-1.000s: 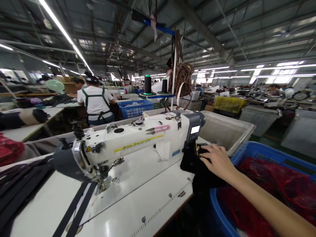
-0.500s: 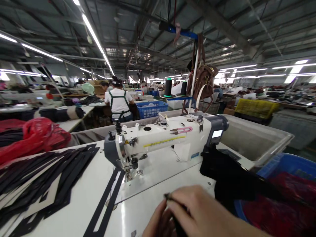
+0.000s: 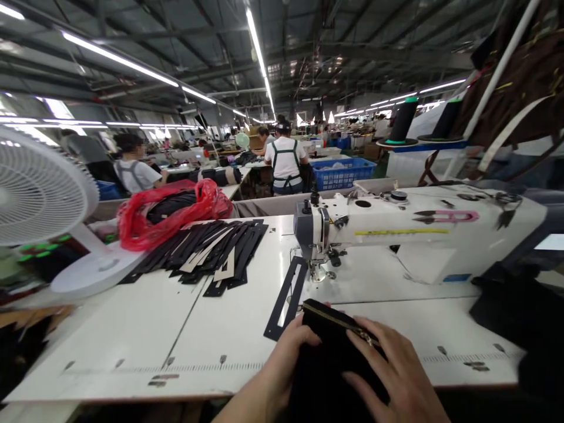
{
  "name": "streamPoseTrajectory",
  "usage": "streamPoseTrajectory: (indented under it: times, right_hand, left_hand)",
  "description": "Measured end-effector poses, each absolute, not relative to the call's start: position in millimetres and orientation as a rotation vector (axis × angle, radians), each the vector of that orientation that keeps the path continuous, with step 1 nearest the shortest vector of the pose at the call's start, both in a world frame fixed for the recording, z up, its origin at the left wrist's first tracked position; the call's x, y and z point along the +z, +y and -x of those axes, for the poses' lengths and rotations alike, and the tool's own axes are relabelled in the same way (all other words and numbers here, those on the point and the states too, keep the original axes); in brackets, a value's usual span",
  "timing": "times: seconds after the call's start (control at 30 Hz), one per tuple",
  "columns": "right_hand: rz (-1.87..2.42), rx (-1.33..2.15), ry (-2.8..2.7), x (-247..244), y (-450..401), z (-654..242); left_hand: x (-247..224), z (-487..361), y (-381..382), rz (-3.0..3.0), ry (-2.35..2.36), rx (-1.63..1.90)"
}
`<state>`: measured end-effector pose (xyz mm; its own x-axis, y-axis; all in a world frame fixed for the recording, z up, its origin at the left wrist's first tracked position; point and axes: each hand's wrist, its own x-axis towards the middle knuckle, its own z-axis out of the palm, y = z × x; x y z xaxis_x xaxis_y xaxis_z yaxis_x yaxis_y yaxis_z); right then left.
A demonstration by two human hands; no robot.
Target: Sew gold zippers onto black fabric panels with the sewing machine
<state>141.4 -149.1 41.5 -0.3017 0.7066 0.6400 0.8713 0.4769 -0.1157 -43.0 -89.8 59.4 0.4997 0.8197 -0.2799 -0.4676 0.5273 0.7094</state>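
A black fabric piece with a gold zipper (image 3: 326, 364) is at the table's front edge, below the sewing machine (image 3: 396, 223). My left hand (image 3: 286, 358) grips its left edge, thumb on top. My right hand (image 3: 392, 370) holds the right side, fingers across the fabric near the zipper pull. Just beyond my left hand, a black frame-shaped strip (image 3: 275, 320) with a long slot lies flat, its far end close to the needle area.
Left of the machine, a pile of black strips (image 3: 242, 258) lies beside a red plastic bag (image 3: 171, 214) and a white fan (image 3: 79, 270). Dark fabric (image 3: 506, 311) lies at right. People sit beyond, near a blue crate (image 3: 343, 174).
The view has turned left, bringing the fan into sight. The zippered black fabric now shows between my hands, which have come apart from their close pinch.
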Motion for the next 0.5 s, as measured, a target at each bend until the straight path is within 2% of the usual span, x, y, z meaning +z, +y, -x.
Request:
streamPoseTrajectory:
  times: [0.2,0.4,0.5]
  right_hand:
    - [1.412,-0.127,-1.973,15.0,-136.7,-153.3]
    - [1.379,0.130,-2.087,30.5,-135.3,-174.6]
    - [1.459,-0.008,-2.014,41.2,-133.0,-186.0]
  left_hand:
    - [45.7,58.7,-90.4,-0.940,0.717,0.835]
    - [40.5,70.1,-86.2,-1.686,1.012,0.840]
    - [42.8,71.3,-83.0,-1.863,1.075,0.705]
